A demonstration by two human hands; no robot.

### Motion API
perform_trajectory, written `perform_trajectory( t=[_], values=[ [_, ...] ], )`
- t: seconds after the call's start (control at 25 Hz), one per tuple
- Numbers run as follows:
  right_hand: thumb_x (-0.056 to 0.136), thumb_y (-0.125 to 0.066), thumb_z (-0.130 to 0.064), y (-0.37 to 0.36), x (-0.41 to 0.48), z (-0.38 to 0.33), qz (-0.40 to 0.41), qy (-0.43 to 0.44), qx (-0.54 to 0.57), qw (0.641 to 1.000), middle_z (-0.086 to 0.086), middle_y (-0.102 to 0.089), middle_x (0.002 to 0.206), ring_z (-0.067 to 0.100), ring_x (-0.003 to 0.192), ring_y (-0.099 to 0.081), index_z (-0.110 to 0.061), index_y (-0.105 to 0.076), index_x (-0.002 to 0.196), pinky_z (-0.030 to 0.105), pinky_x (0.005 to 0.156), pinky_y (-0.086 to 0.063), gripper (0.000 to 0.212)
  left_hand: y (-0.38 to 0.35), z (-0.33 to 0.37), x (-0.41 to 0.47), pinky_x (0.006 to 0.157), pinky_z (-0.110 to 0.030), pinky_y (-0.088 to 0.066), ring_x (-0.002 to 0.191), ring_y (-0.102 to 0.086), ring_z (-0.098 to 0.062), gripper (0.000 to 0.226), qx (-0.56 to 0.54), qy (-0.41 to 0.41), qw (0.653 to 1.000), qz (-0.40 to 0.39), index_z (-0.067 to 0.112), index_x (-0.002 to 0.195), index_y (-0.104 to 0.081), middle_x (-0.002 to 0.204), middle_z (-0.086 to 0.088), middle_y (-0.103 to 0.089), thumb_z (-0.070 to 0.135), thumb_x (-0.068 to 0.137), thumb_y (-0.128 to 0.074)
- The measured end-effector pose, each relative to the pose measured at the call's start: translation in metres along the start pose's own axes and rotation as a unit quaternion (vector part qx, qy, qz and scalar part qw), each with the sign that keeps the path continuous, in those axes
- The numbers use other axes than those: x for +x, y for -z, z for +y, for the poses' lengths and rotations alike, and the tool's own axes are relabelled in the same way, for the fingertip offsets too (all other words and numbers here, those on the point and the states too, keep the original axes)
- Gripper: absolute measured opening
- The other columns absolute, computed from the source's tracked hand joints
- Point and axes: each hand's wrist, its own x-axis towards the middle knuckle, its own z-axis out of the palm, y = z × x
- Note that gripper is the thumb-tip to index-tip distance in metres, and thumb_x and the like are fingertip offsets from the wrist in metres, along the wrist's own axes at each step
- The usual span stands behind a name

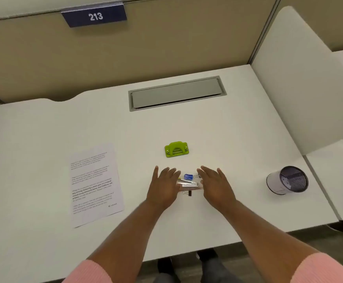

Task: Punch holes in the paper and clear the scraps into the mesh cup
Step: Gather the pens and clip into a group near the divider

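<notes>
A green hole punch (176,149) sits on the white desk (227,139), just beyond my hands. To the left lies a printed sheet of paper (96,183), flat on the desk. The mesh cup (288,180) rests tipped on its side at the right, its mouth facing me. My left hand (163,185) and my right hand (215,184) hover flat, fingers apart, either side of a small stapler (188,185). Neither hand holds anything.
A blue binder clip (188,176) and a small black binder clip (188,193) lie by the stapler. A grey cable hatch (176,92) is set into the desk's back. Partition walls close the back and right. The desk edge runs near my arms.
</notes>
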Motion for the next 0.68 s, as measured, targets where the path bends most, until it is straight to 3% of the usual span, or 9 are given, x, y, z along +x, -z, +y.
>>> perform_trajectory(
  t=[0.16, 0.28, 0.44, 0.56, 0.68],
  values=[
    [0.094, -0.055, -0.006, -0.004, 0.020, 0.007, -0.047, 0.013, 0.021, 0.999, 0.010, -0.054, 0.150, 0.029, 0.136, -0.053, -0.012, -0.054, 0.146, 0.042, 0.120, -0.030, 0.052, -0.003, 0.007, 0.017, 0.126, -0.051, -0.008, 0.133, -0.051, -0.021, 0.051, 0.006, -0.016, 1.000, -0.018, 0.023, 0.140, -0.057, 0.135, 0.002, -0.062, 0.048, 0.095, -0.058],
    [0.089, -0.061, -0.007, -0.005, 0.031, 0.009, -0.046, 0.031, 0.016, 0.998, 0.010, -0.066, 0.129, 0.032, 0.114, -0.063, -0.011, -0.067, 0.129, 0.040, 0.099, -0.047, 0.041, -0.006, 0.006, 0.022, 0.125, -0.050, -0.010, 0.123, -0.055, -0.023, 0.040, 0.022, -0.018, 0.999, -0.025, 0.025, 0.130, -0.064, 0.123, 0.002, -0.066, 0.043, 0.095, -0.057],
    [0.091, -0.049, -0.014, 0.004, 0.045, 0.008, -0.082, 0.032, -0.022, 0.996, 0.004, -0.059, 0.113, 0.026, 0.101, -0.056, -0.016, -0.063, 0.113, 0.036, 0.083, -0.041, 0.026, -0.002, 0.005, 0.029, 0.120, -0.050, -0.027, 0.106, -0.061, -0.026, 0.033, 0.036, -0.031, 0.999, -0.027, 0.020, 0.113, -0.071, 0.105, -0.002, -0.069, 0.037, 0.089, -0.058],
    [0.092, -0.048, -0.014, 0.005, 0.050, 0.007, -0.088, 0.012, -0.017, 0.996, 0.006, -0.058, 0.112, 0.026, 0.100, -0.056, -0.013, -0.060, 0.112, 0.035, 0.083, -0.043, 0.024, 0.003, 0.007, 0.033, 0.099, -0.046, -0.045, 0.089, -0.065, -0.029, 0.029, 0.081, -0.057, 0.994, -0.042, 0.013, 0.097, -0.070, 0.091, -0.005, -0.068, 0.034, 0.081, -0.060],
    [0.093, -0.048, -0.015, 0.008, 0.053, 0.012, -0.079, -0.011, 0.010, 0.997, 0.007, -0.057, 0.116, 0.026, 0.101, -0.058, -0.012, -0.060, 0.116, 0.036, 0.085, -0.044, 0.026, 0.006, 0.014, 0.039, 0.089, -0.043, -0.043, 0.090, -0.063, -0.029, 0.033, 0.098, -0.057, 0.992, -0.057, 0.013, 0.106, -0.066, 0.097, -0.006, -0.067, 0.036, 0.085, -0.056]
  ],
)
